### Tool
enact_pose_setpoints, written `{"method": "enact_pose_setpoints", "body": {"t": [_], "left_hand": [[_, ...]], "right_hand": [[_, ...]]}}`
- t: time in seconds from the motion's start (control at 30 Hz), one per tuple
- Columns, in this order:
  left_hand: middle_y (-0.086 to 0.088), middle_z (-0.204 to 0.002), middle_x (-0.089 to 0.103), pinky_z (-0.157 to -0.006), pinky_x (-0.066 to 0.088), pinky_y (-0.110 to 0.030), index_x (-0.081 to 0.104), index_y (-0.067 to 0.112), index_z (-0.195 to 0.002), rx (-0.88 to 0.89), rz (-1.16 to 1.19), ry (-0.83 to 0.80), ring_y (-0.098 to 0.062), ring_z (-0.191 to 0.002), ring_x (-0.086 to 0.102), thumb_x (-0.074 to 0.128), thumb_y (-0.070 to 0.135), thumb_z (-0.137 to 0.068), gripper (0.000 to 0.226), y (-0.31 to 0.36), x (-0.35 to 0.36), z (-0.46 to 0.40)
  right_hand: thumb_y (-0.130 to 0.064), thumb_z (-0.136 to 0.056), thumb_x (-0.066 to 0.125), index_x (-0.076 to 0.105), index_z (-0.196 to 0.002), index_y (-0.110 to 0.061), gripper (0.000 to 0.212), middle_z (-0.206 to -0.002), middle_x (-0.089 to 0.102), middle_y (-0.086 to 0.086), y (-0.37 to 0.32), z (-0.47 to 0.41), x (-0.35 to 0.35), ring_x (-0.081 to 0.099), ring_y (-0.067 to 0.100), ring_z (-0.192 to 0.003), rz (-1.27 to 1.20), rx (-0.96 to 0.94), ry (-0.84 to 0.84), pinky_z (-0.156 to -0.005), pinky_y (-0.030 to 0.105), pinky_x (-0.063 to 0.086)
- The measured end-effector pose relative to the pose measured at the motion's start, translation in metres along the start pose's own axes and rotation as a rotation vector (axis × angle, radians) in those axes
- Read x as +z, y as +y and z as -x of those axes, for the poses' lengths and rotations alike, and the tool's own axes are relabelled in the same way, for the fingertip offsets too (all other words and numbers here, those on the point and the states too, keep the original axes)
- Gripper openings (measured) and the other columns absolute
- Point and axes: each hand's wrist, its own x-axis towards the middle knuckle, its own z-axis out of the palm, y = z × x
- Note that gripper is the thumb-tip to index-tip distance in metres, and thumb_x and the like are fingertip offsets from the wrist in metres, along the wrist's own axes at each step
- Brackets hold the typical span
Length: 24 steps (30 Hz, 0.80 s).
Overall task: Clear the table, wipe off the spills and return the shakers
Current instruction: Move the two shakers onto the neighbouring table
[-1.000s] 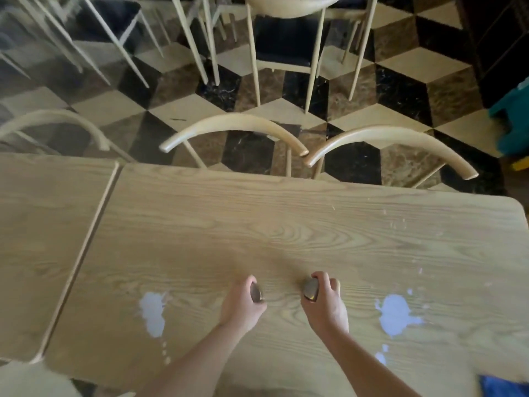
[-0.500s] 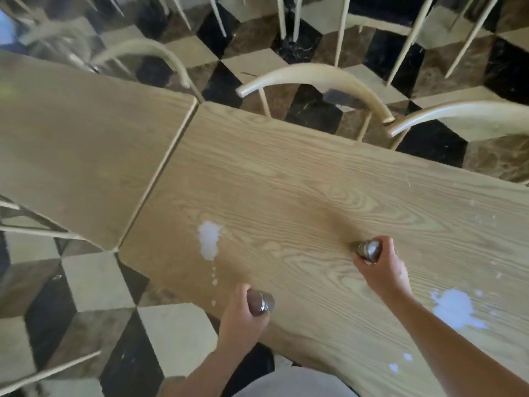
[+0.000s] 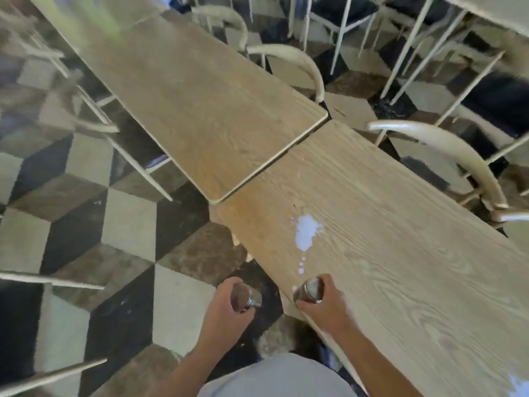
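Observation:
My left hand (image 3: 226, 313) grips a metal-topped shaker (image 3: 246, 295), held off the table's near edge above the floor. A second metal-topped shaker (image 3: 310, 290) is in my right hand (image 3: 326, 306), which hovers at the near edge of the wooden table (image 3: 400, 253). A white spill (image 3: 306, 232) with a few small drops trailing from it lies on the table just beyond my right hand. At the bottom right corner, part of another white spill (image 3: 519, 386) shows on the same table.
A second wooden table (image 3: 200, 96) butts against the first on the far left. Pale curved-back chairs (image 3: 446, 147) stand along the far side, more chairs on the left. The floor (image 3: 128, 224) is checkered black, beige and brown.
The view has swung left. Both hands, each still holding a shaker, have pulled back from the table's middle to its near edge, the left one now past it over the floor.

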Motion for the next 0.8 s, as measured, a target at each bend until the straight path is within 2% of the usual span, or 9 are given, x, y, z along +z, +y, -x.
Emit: {"method": "enact_pose_setpoints", "body": {"t": [0.1, 0.2, 0.27, 0.4, 0.5, 0.6, 0.8], "left_hand": [[0.013, -0.114, 0.063, -0.093, 0.056, -0.027, 0.053, 0.032, -0.123, -0.008, 0.078, 0.094, -0.010, -0.103, 0.063, 0.083, 0.033, -0.072, 0.059, -0.034, -0.048, 0.004], [0.017, -0.113, 0.061, -0.086, 0.052, -0.015, 0.055, 0.033, -0.121, -0.018, 0.161, 0.193, -0.006, -0.101, 0.061, 0.086, 0.026, -0.074, 0.057, -0.061, -0.091, 0.012], [0.019, -0.112, 0.059, -0.079, 0.050, -0.009, 0.054, 0.035, -0.121, -0.029, 0.197, 0.242, -0.006, -0.099, 0.062, 0.085, 0.022, -0.074, 0.058, -0.071, -0.115, 0.016], [0.016, -0.107, 0.059, -0.069, 0.050, -0.011, 0.047, 0.035, -0.120, -0.088, 0.283, 0.328, -0.014, -0.089, 0.067, 0.087, 0.018, -0.072, 0.065, -0.081, -0.146, 0.009], [0.016, -0.105, 0.057, -0.063, 0.049, -0.011, 0.046, 0.032, -0.114, -0.141, 0.319, 0.367, -0.015, -0.086, 0.066, 0.087, 0.017, -0.071, 0.061, -0.083, -0.156, -0.003], [0.014, -0.102, 0.059, -0.062, 0.050, -0.014, 0.048, 0.031, -0.109, -0.181, 0.321, 0.345, -0.016, -0.082, 0.068, 0.087, 0.018, -0.072, 0.056, -0.084, -0.160, -0.024], [0.012, -0.100, 0.064, -0.067, 0.056, -0.021, 0.051, 0.034, -0.115, -0.169, 0.271, 0.255, -0.016, -0.075, 0.069, 0.088, 0.024, -0.070, 0.058, -0.067, -0.184, -0.090]], "right_hand": [[-0.043, -0.073, 0.083, 0.047, -0.103, -0.029, 0.049, -0.087, 0.060, -0.010, -0.052, 0.008, 0.049, 0.060, 0.007, -0.076, -0.013, -0.060, -0.023, -0.071, 0.033, 0.055], [-0.058, -0.068, 0.078, 0.049, -0.100, -0.039, 0.047, -0.088, 0.063, -0.016, -0.089, 0.010, 0.085, 0.063, 0.006, -0.078, 0.048, -0.180, -0.065, -0.072, 0.030, 0.059], [-0.057, -0.068, 0.079, 0.049, -0.102, -0.042, 0.047, -0.089, 0.063, -0.020, -0.111, 0.011, 0.099, 0.063, 0.002, -0.081, 0.070, -0.252, -0.065, -0.072, 0.024, 0.056], [-0.048, -0.069, 0.085, 0.043, -0.114, -0.043, 0.062, -0.094, 0.055, -0.029, -0.147, 0.005, 0.110, 0.060, -0.006, -0.084, 0.094, -0.287, -0.031, -0.067, 0.013, 0.049], [-0.044, -0.070, 0.086, 0.040, -0.116, -0.042, 0.064, -0.099, 0.056, -0.026, -0.161, -0.012, 0.118, 0.060, -0.005, -0.088, 0.104, -0.271, -0.067, -0.067, 0.011, 0.047], [-0.039, -0.073, 0.086, 0.041, -0.115, -0.038, 0.062, -0.097, 0.056, -0.024, -0.175, -0.034, 0.122, 0.059, -0.004, -0.087, 0.101, -0.248, -0.087, -0.066, 0.010, 0.046], [-0.038, -0.073, 0.085, 0.047, -0.111, -0.036, 0.054, -0.098, 0.060, -0.021, -0.214, -0.104, 0.129, 0.061, -0.001, -0.087, 0.064, -0.255, -0.160, -0.067, 0.012, 0.048]]}}
